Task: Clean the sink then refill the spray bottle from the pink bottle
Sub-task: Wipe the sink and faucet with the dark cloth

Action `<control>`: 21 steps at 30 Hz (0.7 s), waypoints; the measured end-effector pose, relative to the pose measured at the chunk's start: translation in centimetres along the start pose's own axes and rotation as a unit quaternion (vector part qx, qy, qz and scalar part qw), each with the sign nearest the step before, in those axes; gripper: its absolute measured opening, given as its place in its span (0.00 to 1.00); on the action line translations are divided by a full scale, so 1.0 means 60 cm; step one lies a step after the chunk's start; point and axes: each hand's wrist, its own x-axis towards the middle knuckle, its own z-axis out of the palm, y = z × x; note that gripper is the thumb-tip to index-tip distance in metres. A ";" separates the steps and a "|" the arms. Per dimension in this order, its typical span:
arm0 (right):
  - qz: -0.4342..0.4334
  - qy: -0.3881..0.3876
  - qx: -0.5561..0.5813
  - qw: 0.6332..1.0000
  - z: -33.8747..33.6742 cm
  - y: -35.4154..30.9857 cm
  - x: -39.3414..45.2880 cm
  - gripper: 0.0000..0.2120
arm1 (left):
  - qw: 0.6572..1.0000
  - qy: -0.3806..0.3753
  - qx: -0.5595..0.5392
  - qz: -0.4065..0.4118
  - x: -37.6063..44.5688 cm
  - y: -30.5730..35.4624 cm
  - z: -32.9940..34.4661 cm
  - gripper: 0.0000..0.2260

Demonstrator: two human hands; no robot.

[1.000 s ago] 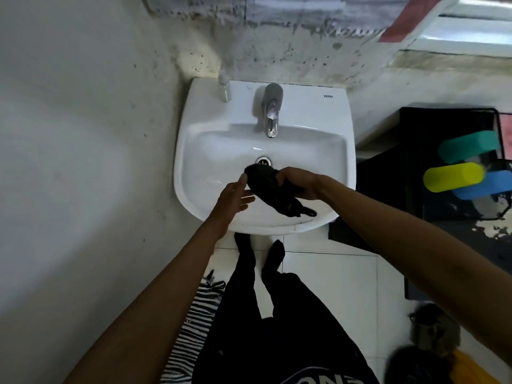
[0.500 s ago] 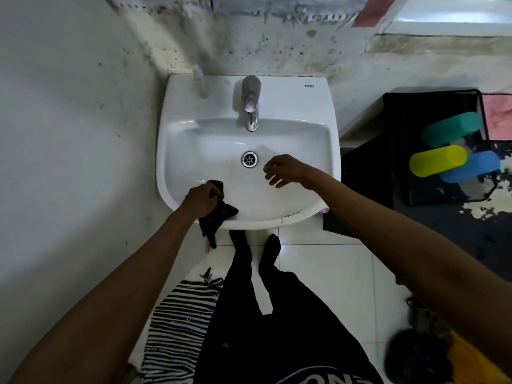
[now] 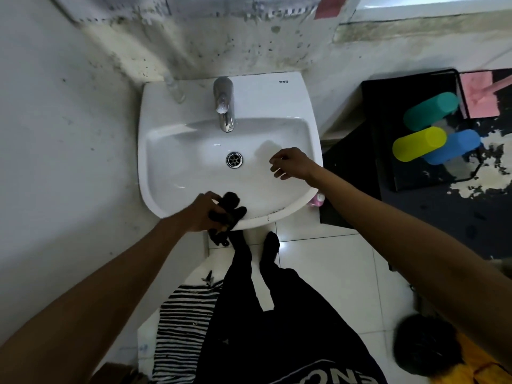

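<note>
Gripping a crumpled black cloth against the near rim of the white ceramic sink, the left hand has its fingers curled round the fabric, and a loose tail of it hangs below the edge. That hold looks suited to wiping the front lip, so the cleaning step seems not yet done. The right hand hangs over the right side of the bowl with fingers loosely bent, holding nothing and touching nothing I can make out.

The bowl holds no standing water that I can see; its round metal drain is uncovered, below the chrome tap. A small clear bottle stands on the back left ledge; its contents cannot be told. A pink bottle peeks out under the right rim, mostly hidden. On the black side table lie 3 plastic cylinders: teal, yellow, blue.
</note>
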 end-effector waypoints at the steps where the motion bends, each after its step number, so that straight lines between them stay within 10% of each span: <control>1: 0.001 0.006 0.006 1.000 -0.004 0.003 -0.002 0.11 | 0.998 0.025 -0.052 0.001 -0.004 0.006 0.019 0.21; 21: -0.018 0.125 0.087 0.988 -0.115 0.038 -0.050 0.11 | 0.965 0.207 -0.153 -0.049 0.182 0.309 0.143 0.18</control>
